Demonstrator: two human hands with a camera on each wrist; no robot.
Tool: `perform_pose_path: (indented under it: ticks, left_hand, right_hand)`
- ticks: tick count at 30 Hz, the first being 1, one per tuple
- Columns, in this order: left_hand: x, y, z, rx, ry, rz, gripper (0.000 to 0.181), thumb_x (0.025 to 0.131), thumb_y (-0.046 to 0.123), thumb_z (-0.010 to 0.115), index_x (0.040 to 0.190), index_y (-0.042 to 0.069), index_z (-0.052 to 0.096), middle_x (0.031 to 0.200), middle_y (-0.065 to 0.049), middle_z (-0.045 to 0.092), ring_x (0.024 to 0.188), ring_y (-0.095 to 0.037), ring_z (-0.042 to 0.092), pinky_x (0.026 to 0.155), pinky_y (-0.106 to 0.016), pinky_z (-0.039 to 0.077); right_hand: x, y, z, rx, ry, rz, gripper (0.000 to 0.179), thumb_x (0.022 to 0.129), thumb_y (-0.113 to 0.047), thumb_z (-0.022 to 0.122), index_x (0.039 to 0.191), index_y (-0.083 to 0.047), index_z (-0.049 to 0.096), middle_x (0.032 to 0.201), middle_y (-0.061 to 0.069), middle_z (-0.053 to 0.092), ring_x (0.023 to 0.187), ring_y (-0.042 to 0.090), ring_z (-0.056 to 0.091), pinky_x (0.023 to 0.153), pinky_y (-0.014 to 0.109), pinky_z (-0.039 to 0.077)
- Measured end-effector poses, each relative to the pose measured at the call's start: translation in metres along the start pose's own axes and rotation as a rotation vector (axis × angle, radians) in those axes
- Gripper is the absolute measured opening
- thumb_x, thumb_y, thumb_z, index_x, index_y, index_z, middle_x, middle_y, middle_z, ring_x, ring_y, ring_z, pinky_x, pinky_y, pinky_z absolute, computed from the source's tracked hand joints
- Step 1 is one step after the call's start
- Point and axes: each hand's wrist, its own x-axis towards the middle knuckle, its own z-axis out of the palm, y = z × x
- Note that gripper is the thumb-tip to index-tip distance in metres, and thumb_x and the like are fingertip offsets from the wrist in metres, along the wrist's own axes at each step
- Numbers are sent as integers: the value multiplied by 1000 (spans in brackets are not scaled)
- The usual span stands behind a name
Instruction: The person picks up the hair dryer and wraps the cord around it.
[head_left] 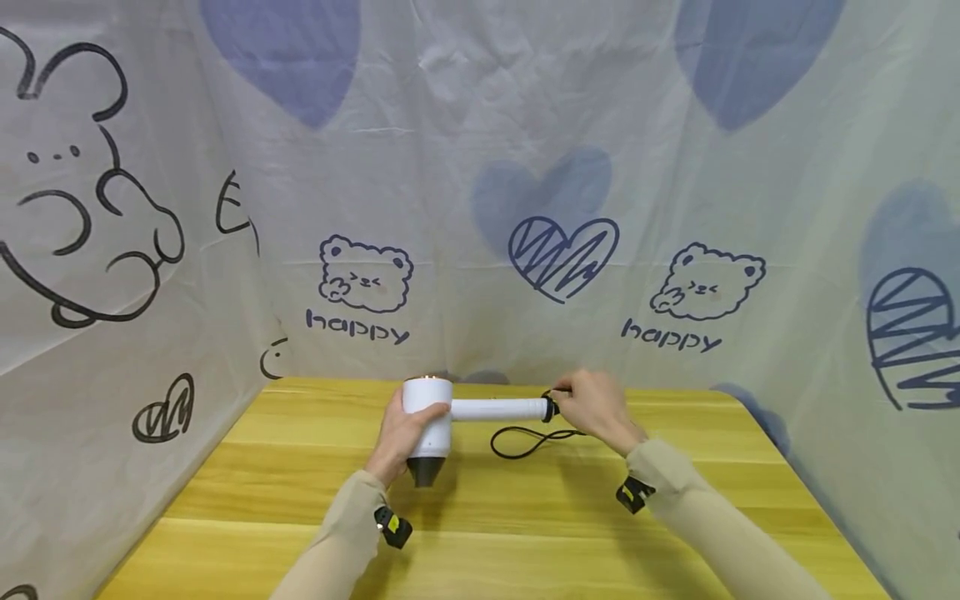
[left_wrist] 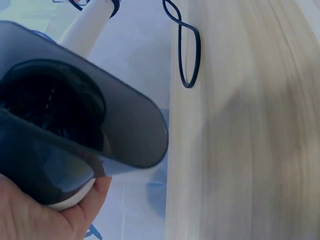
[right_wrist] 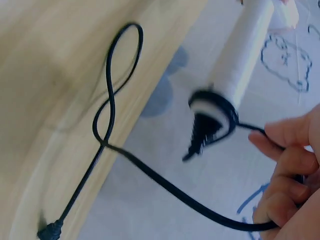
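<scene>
My left hand (head_left: 397, 435) grips the white barrel of a hair dryer (head_left: 429, 421), its dark nozzle (head_left: 426, 471) pointing down toward me. The white handle (head_left: 497, 409) extends to the right, above the table. Black power cord (right_wrist: 231, 112) loops around the handle's end, beside a ribbed black strain relief (right_wrist: 204, 131). My right hand (head_left: 597, 406) pinches the cord between thumb and forefinger just off that end, the other fingers curled around a further stretch of it. Slack cord (left_wrist: 196, 52) hangs in a twisted loop. In the right wrist view, the plug (right_wrist: 50, 231) dangles at the lower left.
A wood-grain table (head_left: 510, 533) lies below both hands. Behind it and at the sides hangs a pale curtain (head_left: 450, 192) with hearts and cartoon bears. Each sleeve carries a small black wrist camera (head_left: 393, 527).
</scene>
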Motion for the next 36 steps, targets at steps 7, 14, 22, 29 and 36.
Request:
perform_pose_path:
  ticks: [7,14,22,29,36]
  left_hand:
    - [2,7,-1,-44,53,19,68,78,25,79,133,6,45,117,-19,56,88,-28,61,71,-35,56]
    - [6,11,-4,-85,70,5,70,79,28,79,136,11,43,122,-16,55,94,-29,60,75,-36,56]
    - [5,7,-6,-136,74,-47,71,81,32,77,139,11,41,124,-15,54,95,-28,60,76,-36,56]
    - [4,6,-2,-192,63,-87,68,81,31,77,136,9,42,119,-17,55,89,-24,61,73,-34,56]
    - [2,4,1,-223,21,-110,69,83,31,76,138,8,41,115,-17,56,84,-22,62,70,-35,57]
  right_hand:
    - [-12,-9,10,18,117,-26,24,97,-21,57,108,-11,75,58,-4,54,42,11,39,37,23,25]
    - [-21,-3,16,23,169,-86,26,102,-20,49,110,-10,72,56,-4,44,45,10,35,45,25,30]
    - [-37,9,38,114,138,-159,27,104,-15,44,112,-8,69,100,9,73,79,16,61,76,38,54]
    - [-50,22,51,271,21,-127,28,106,-15,41,117,-14,66,118,8,69,105,23,61,92,45,50]
    - [-53,36,53,356,-51,-122,27,105,-23,45,114,-16,69,83,-1,63,63,7,47,64,25,44]
